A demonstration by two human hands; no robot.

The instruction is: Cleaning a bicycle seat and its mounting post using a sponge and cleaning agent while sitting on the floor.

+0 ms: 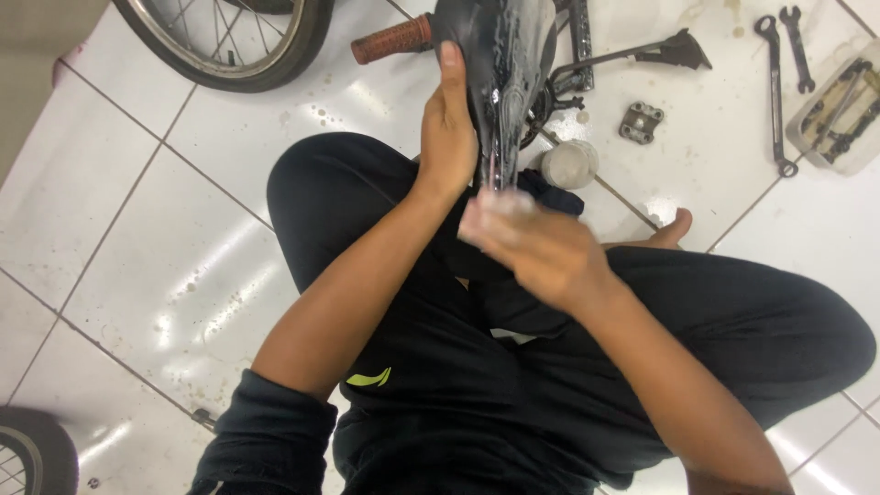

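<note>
1. A black bicycle saddle (502, 64) is held up over the lap of a person seated on a white tiled floor (137, 229), nose pointing down toward the knees.
2. The saddle is gripped along its left edge by the left hand (446, 137), fingers laid flat and closed against the shell.
3. The narrow nose is met by the right hand (536, 247), which is blurred and pale with suds; whether it is closed on the nose or only pressed to it cannot be told.
4. White foam and wet streaks are seen on the saddle's surface, so it is judged slippery; a firm hold at the broad rear or the rails beneath is judged safer than at the slick nose.
5. The saddle is judged light and stiff, with a smooth cover that could be scuffed if dropped on the tiles.
6. A bicycle wheel (229, 46) and a reddish handlebar grip (392, 39) are seen at the top left.
7. A small round jar (569, 163) is set just beyond the knee.
8. Spanners (775, 82) and a tray of tools (841, 115) are laid well apart at the upper right.
</note>
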